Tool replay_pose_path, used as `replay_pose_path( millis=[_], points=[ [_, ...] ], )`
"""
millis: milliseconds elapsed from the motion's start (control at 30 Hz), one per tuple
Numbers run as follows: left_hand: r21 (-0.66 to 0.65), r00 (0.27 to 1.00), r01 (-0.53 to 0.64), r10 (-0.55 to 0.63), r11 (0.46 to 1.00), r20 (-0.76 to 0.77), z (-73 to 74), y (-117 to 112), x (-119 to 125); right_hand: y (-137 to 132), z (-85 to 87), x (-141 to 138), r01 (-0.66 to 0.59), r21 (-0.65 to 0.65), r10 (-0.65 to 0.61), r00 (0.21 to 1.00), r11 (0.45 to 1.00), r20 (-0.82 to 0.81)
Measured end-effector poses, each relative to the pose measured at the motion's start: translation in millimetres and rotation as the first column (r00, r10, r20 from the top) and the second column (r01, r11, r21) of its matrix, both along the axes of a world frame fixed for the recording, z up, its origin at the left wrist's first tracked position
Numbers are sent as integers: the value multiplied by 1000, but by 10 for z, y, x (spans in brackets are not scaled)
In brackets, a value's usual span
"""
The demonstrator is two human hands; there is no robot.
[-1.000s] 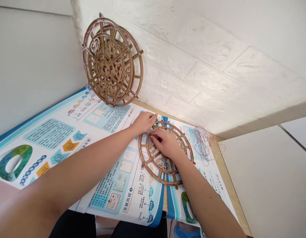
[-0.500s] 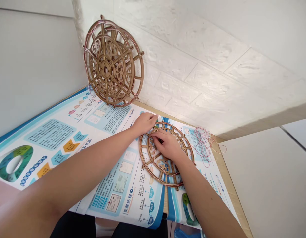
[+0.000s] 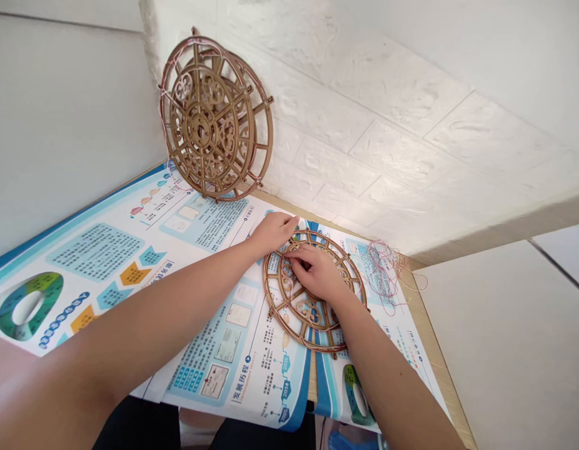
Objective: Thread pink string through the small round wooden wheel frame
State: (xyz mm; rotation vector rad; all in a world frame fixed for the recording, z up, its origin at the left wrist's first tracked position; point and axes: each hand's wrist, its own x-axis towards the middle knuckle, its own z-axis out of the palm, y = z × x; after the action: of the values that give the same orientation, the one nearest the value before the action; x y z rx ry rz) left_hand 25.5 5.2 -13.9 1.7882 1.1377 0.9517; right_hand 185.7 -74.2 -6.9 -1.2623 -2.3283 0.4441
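A round bronze-coloured openwork frame (image 3: 276, 304), like a spoked wheel with scroll patterns, lies flat on the printed sheets. Thin pinkish wire runs along its outer ring. My left hand (image 3: 273, 232) is at the frame's far-left rim, its fingers curled closed over the edge; its fingertips are partly hidden. Reaching across the frame, my right hand (image 3: 321, 275) has thumb and index finger pinched near a spoke on the left side. What lies in that pinch is too small to tell. The two hands are close together but apart.
Similar bronze frames (image 3: 202, 128), wound with wire, lean together against the white brick-patterned wall (image 3: 336, 119). A loose tangle of pink and white wire (image 3: 386, 275) lies right of the flat frame. Printed posters (image 3: 97, 250) cover the wooden table (image 3: 439, 356). White panels stand at both sides.
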Motion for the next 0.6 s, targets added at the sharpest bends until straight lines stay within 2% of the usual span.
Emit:
replay_pose_path(
  millis=[233,600],
  points=[
    [1,1000,-4,4,1000,-4,-9,4,2,16,14,3,-16,-45,13,998,999,-62],
    [-13,1000,-13,13,1000,-12,-14,3,12,17,61,26,-13,-195,-18,987,981,-158]
  ],
)
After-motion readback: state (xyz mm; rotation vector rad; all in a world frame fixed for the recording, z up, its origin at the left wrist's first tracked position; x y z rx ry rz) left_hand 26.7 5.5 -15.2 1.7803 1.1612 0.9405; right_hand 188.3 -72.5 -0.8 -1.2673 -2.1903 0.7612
